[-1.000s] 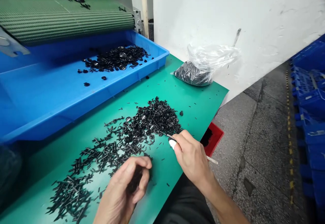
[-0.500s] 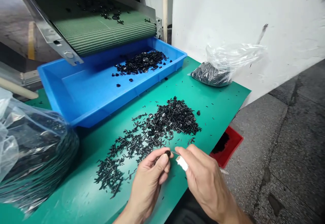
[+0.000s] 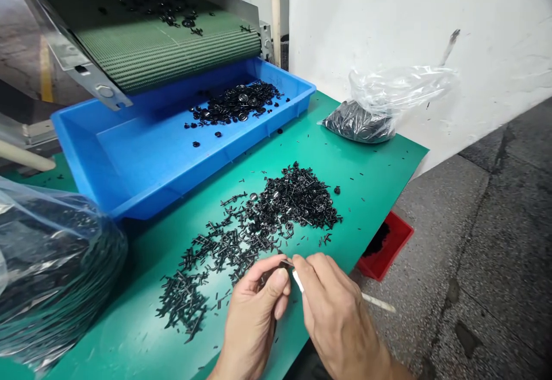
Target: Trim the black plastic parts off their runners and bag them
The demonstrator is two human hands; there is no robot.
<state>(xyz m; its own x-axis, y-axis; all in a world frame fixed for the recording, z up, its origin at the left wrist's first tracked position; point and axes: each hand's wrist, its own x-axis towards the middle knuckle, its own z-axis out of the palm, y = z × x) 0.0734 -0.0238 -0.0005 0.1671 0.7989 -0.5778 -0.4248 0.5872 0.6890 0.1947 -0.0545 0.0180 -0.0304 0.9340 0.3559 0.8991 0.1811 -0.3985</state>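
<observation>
Between the thumb and forefinger of my left hand (image 3: 261,305) is a small black part (image 3: 285,264), mostly hidden by the fingers. My right hand (image 3: 334,305) is closed on a thin blade-like tool with a white wrapped handle (image 3: 297,281); its tip touches the black part. Both hands are close together over the near edge of the green table (image 3: 142,288). Just beyond them lies a heap of small black plastic parts (image 3: 302,196), with more black pieces (image 3: 183,302) spread to the left.
A blue tray (image 3: 168,193) holding black parts stands under a green conveyor belt (image 3: 172,52). Clear bags of black parts sit at the left (image 3: 56,276) and back right (image 3: 362,121). A red bin (image 3: 394,248) is below the table's right edge.
My right hand has moved left, bringing the tool against the black part at my left fingertips. The view has shifted slightly. The black part is now more hidden.
</observation>
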